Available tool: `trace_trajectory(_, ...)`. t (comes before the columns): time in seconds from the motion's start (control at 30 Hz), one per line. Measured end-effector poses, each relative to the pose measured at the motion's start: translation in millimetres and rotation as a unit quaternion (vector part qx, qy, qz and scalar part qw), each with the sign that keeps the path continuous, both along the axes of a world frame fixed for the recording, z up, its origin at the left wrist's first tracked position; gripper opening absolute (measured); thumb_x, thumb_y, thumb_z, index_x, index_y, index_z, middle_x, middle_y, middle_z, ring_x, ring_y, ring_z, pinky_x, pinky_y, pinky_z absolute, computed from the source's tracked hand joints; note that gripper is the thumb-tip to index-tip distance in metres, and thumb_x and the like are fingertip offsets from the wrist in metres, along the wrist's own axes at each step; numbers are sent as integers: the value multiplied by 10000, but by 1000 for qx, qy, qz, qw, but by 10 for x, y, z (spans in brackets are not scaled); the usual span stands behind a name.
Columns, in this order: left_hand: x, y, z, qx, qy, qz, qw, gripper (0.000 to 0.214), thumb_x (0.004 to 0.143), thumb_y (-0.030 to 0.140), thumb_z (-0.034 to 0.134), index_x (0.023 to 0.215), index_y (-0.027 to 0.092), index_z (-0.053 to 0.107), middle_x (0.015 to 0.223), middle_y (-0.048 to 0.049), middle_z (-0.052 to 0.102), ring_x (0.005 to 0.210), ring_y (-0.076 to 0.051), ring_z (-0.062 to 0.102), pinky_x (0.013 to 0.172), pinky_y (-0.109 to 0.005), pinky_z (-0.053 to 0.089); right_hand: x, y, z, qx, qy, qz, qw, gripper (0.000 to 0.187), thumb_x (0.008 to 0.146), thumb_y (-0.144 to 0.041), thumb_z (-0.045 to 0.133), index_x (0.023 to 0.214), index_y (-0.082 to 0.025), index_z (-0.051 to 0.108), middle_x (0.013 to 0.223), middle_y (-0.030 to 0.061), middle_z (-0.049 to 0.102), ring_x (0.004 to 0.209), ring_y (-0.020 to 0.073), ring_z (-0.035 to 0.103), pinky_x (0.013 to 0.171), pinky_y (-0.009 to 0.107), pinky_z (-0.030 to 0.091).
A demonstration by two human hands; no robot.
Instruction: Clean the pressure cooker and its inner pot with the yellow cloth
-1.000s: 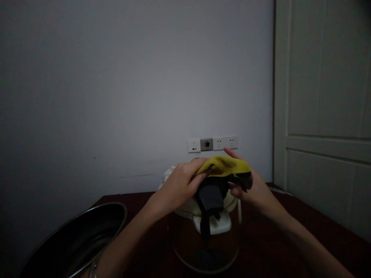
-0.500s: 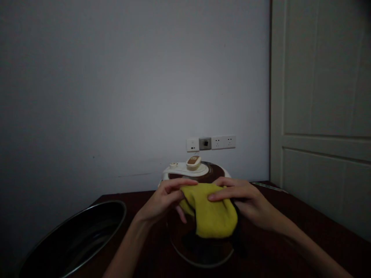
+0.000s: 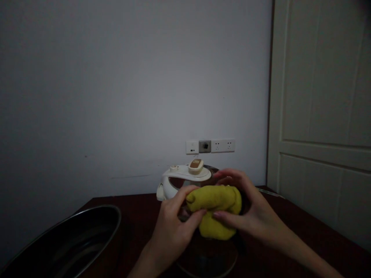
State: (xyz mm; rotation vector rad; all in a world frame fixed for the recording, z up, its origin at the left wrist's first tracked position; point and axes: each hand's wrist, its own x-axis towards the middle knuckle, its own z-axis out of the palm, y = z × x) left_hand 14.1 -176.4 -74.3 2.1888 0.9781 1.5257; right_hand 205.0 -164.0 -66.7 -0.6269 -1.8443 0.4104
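A yellow cloth (image 3: 218,200) with a dark underside or edge is bunched in a thick fold between my two hands. My left hand (image 3: 176,222) grips its left end, thumb in front and fingers behind. At the right end, my right hand (image 3: 249,204) is closed round it, its thumb pressing the front below the fold. Behind the cloth stands a white and brown appliance (image 3: 187,172) with a rounded knob (image 3: 196,166) on top; my hands and the cloth hide much of it. Below the cloth shows a dark round shape with a pale rim, too dim to name.
A large dark basin or pan (image 3: 114,222) with a shiny rim stands at the left on the dark red table (image 3: 133,208). Wall sockets (image 3: 222,145) are set in the wall behind the appliance. A pale panelled door (image 3: 321,116) rises at the right.
The cloth has gone from hanging as a flap to a thick rolled fold. Both thumbs have come to its front, and my left hand has moved right. The view has shifted slightly.
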Motion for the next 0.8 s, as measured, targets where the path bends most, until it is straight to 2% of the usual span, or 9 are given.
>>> trace_trajectory(0.07, -14, 48, -37, 35, -3, -11, 999, 229, 767, 167, 624, 988, 225, 623, 887, -2, 689, 752, -130, 630, 648, -202, 505, -35, 61, -86, -85, 32, 44, 995, 632, 654, -279, 761, 1210, -275, 458, 1103, 46, 603, 950, 209, 613, 792, 346, 532)
trace_trajectory(0.17, -60, 107, -39, 87, 24, -24, 996, 307, 760, 145, 631, 1055, 229, 618, 994, -20, 692, 888, -153, 634, 785, -244, 506, 28, 160, -118, -118, 42, 65, 990, 377, 666, -292, 734, 1002, -231, 573, 988, 35, 649, 879, 212, 639, 735, 328, 543)
trace_trajectory(0.23, -130, 158, -5, 109, 56, -14, 992, 391, 770, 180, 638, 1152, 237, 583, 1102, -41, 665, 1005, -172, 607, 887, -297, 482, 153, 247, -39, -66, 59, 11, 996, 281, 683, -282, 707, 930, -228, 585, 968, 34, 662, 884, 219, 642, 752, 339, 537)
trace_trajectory(0.3, -235, 252, 31, 109, 74, 22, 991, 417, 802, 224, 613, 1214, 233, 550, 1196, -61, 622, 1108, -181, 561, 968, -349, 438, 305, 378, 95, 14, 57, -83, 995, 267, 705, -264, 677, 956, -235, 588, 1014, 47, 665, 932, 235, 634, 811, 381, 518)
trace_trajectory(0.4, -414, 490, 35, 93, 65, 87, 990, 314, 848, 270, 543, 1147, 191, 598, 1247, -86, 591, 1181, -185, 517, 1034, -391, 378, 460, 665, 256, 138, -19, -226, 964, 301, 724, -216, 624, 1025, -209, 605, 1157, 98, 628, 1066, 270, 581, 930, 460, 443)
trace_trajectory(0.47, -504, 674, -4, 87, 45, 123, 988, 285, 857, 281, 511, 1084, 160, 632, 1227, -101, 605, 1166, -191, 534, 1033, -390, 380, 459, 864, 271, 176, -110, -258, 944, 312, 714, -168, 589, 1023, -185, 623, 1155, 117, 630, 1084, 279, 569, 933, 471, 434)
trace_trajectory(0.6, -561, 919, -105, 40, 11, 183, 982, 297, 851, 296, 482, 1024, 145, 672, 1093, -99, 684, 1043, -206, 620, 959, -363, 450, 293, 1064, 188, 119, -246, -249, 929, 274, 726, -123, 525, 969, -158, 646, 944, 109, 697, 884, 245, 651, 771, 378, 502)
trace_trajectory(0.67, -551, 961, -135, 17, 2, 208, 978, 292, 837, 288, 486, 993, 152, 692, 1059, -93, 701, 1011, -217, 640, 938, -362, 467, 219, 1054, 172, 91, -258, -226, 935, 258, 732, -124, 519, 954, -154, 649, 879, 100, 709, 800, 229, 668, 703, 332, 505)
trace_trajectory(0.8, -529, 984, -162, 14, -21, 208, 978, 295, 783, 255, 523, 988, 155, 711, 1100, -88, 686, 1063, -230, 624, 987, -372, 442, 161, 936, 185, 96, -246, -160, 951, 220, 735, -132, 527, 906, -188, 655, 907, 79, 718, 853, 235, 675, 726, 325, 509)
